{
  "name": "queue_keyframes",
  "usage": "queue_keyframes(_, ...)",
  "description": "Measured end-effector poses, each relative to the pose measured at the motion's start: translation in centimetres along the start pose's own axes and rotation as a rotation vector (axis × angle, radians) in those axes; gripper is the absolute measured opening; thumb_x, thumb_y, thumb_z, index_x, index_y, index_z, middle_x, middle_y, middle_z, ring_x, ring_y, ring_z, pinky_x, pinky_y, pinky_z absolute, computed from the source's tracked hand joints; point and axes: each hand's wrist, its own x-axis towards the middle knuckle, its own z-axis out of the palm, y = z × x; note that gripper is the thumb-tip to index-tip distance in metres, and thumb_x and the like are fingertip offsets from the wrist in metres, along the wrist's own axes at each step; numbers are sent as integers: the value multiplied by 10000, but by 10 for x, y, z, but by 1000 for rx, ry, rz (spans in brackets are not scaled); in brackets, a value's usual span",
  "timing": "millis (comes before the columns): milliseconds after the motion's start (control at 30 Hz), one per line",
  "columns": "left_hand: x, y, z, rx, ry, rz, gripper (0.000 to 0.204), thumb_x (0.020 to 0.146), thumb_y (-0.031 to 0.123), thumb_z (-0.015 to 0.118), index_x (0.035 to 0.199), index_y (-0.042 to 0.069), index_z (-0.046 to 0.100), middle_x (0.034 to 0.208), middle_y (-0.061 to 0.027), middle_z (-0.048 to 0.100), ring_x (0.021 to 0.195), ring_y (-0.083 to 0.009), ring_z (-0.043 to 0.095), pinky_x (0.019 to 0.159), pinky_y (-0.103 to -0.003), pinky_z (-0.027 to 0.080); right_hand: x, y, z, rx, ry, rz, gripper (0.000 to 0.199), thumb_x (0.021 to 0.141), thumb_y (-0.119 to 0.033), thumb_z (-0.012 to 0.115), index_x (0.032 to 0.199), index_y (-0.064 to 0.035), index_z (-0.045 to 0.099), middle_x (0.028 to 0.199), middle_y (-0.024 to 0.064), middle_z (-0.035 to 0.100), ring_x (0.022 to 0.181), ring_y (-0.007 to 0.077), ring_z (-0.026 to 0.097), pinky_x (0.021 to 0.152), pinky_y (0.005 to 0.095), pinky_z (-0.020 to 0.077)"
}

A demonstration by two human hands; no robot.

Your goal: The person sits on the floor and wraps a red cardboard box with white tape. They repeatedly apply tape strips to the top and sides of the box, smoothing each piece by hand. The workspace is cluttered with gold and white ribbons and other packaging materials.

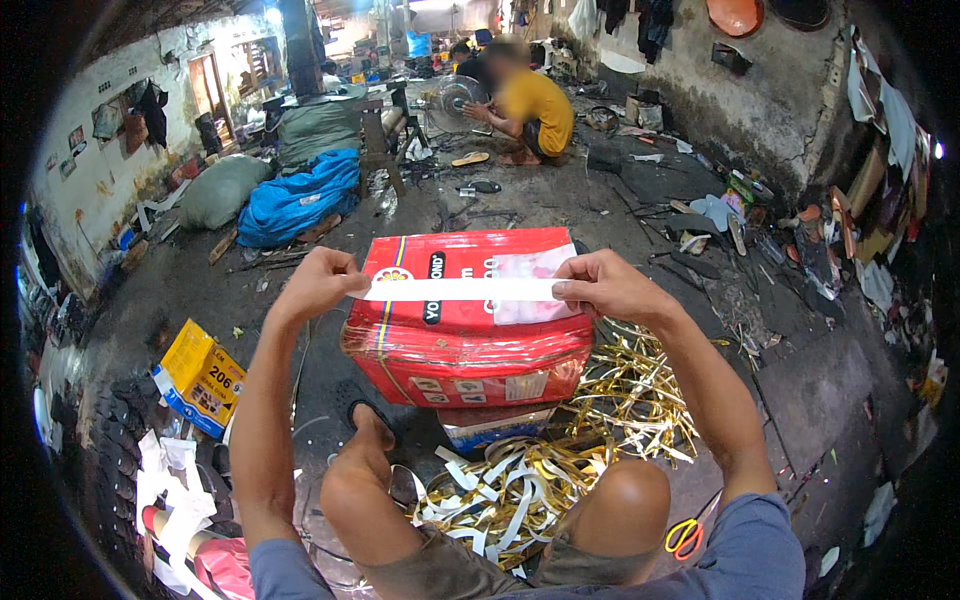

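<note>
Stretched taut between my two hands is a flat white strip [460, 290]. My left hand [325, 282] pinches its left end, and my right hand [605, 283] pinches the right end. The strip lies over, or just above, the top of a red cardboard box [470, 375], which stands on another box [495, 430] in front of my knees. A pale pinkish sheet [530, 262] lies on the red box's top, partly under the strip. Gold and white strips [530, 495] are heaped between my legs, and more gold strips [640, 395] lie right of the box.
Scissors with orange and yellow handles [684, 538] lie by my right knee. A yellow and blue carton [200, 380] and white scraps [175, 490] are at the left. Farther off, a person in yellow [535, 100] squats near a fan [457, 103]. A blue tarp bundle [300, 198] lies at far left.
</note>
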Motion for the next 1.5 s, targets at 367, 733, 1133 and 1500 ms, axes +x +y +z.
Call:
queue_keyframes(367,62,133,190,-532,32,368,374,861,148,745,1211,36,677,1016,-161,724,892,-285,697,800,-425,554,14,15,19,-689,469,-42,377,793,-352,837,1067,-113,738,915,154,742,891,341,727,798,467,553)
queue_keyframes(733,57,136,210,-374,229,549,132,905,125,703,989,36,749,967,-141,680,836,-294,674,751,-418,538,-11,35,8,-893,461,-382,189,892,-296,763,992,-138,793,979,53,647,938,278,654,774,426,554)
queue_keyframes(1133,67,130,214,-459,184,474,201,846,246,794,942,69,800,877,-136,701,798,-310,689,704,-419,534,-6,41,-4,-670,380,-354,217,855,-238,802,1012,-90,826,967,111,620,899,280,662,827,398,538)
queue_keyframes(1500,66,139,206,-399,143,373,173,836,195,738,889,33,771,906,-167,696,863,-318,687,763,-426,528,10,74,17,-239,614,-190,144,808,-141,810,907,-49,759,731,-15,545,687,99,495,614,289,407)
